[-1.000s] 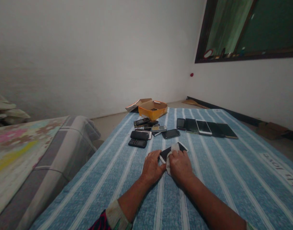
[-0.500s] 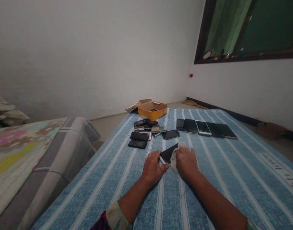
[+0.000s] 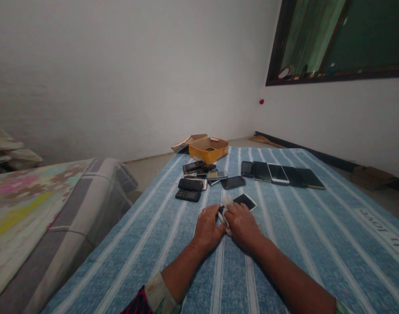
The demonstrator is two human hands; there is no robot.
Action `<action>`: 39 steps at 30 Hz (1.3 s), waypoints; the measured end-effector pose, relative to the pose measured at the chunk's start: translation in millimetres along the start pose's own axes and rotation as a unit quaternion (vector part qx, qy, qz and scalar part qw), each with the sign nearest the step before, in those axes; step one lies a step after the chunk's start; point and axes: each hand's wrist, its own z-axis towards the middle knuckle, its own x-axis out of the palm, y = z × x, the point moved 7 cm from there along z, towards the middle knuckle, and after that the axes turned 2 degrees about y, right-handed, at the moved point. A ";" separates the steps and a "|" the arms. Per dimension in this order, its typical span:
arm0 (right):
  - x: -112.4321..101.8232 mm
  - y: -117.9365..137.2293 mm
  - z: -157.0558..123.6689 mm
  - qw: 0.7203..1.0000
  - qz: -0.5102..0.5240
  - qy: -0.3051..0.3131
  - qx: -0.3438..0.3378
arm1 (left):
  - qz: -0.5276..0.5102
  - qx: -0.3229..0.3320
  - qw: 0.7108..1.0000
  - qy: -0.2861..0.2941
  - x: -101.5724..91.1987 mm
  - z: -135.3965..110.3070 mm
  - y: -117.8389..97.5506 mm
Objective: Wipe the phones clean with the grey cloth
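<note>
A white-edged smartphone with a dark screen is tilted just above the striped cloth. My left hand grips its left end between thumb and fingers. Bunched in my right hand is a white cloth, pressed on the phone's screen near the left end. That hand and the cloth cover the middle of the phone. Just beyond lies a dark smartphone. Left of it sit a black keypad phone, a black phone and a grey keypad phone among several piled phones.
A row of several phones, with a white-framed smartphone among them, lies at the right back. Behind the pile stands an open orange box. The blue striped cloth covers the surface. A bed with a floral cover is at left.
My right hand has slid the white cloth leftward along the phone, uncovering its right end. My left hand keeps its grip. The view has shifted slightly.
</note>
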 end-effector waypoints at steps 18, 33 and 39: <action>-3.7 -0.8 17.4 1.000 0.021 0.017 -0.010 | -0.008 0.017 1.000 -0.006 -4.3 1.3 -7.8; -7.1 -37.6 16.3 0.996 -0.007 0.026 0.084 | 0.001 -0.004 1.000 -0.010 2.0 0.4 4.0; -10.0 -47.4 7.0 0.992 -0.037 -0.003 0.121 | -0.007 0.001 1.000 -0.017 1.1 -0.7 4.8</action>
